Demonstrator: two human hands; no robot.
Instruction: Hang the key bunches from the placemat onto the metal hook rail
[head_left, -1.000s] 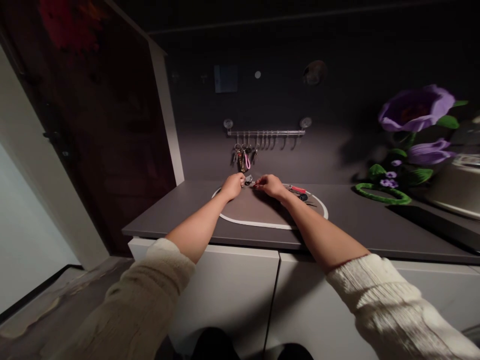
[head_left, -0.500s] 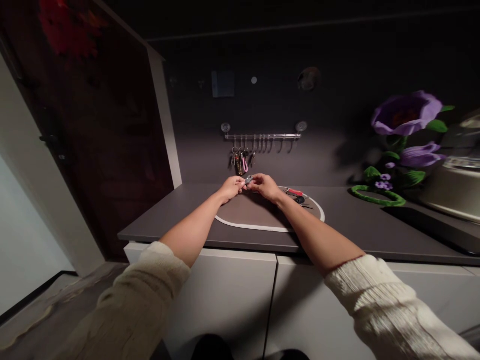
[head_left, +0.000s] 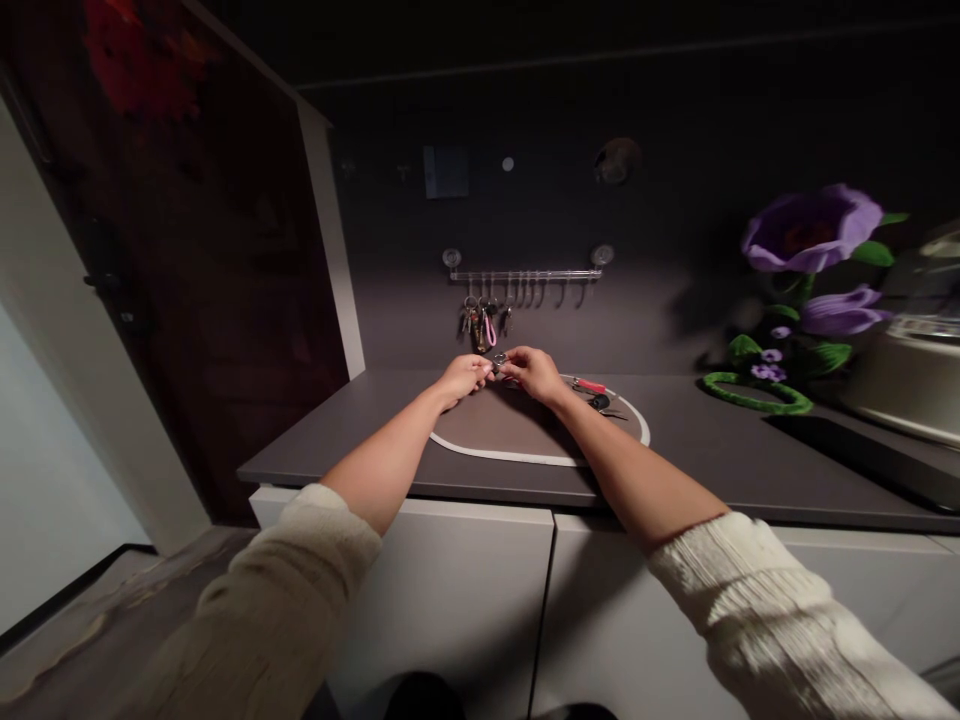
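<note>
My left hand (head_left: 463, 380) and my right hand (head_left: 534, 374) meet above the mat, both with fingers pinched. Between their fingertips is a small metal key ring (head_left: 500, 359), its round loop standing up; what hangs from it is mostly covered by my fingers. The brown mat (head_left: 495, 425) with a white border lies beneath. On its right side, past my right wrist, are a red-handled tool (head_left: 589, 385), a small black object (head_left: 600, 400) and thin metal pieces. Something reddish under my right hand is largely hidden.
Behind my hands, a clear rail (head_left: 525, 274) with hooks is fixed to the wall, holding several keys (head_left: 469, 318) and a pink loop (head_left: 490, 328). Purple felt flowers (head_left: 814, 230) and a pale domed appliance (head_left: 907, 375) stand on the right of the grey counter (head_left: 697, 450). A dark door (head_left: 225, 270) is left.
The metal piece between my fingertips has turned, so its round loop now shows upright. Both hands have stayed in nearly the same place.
</note>
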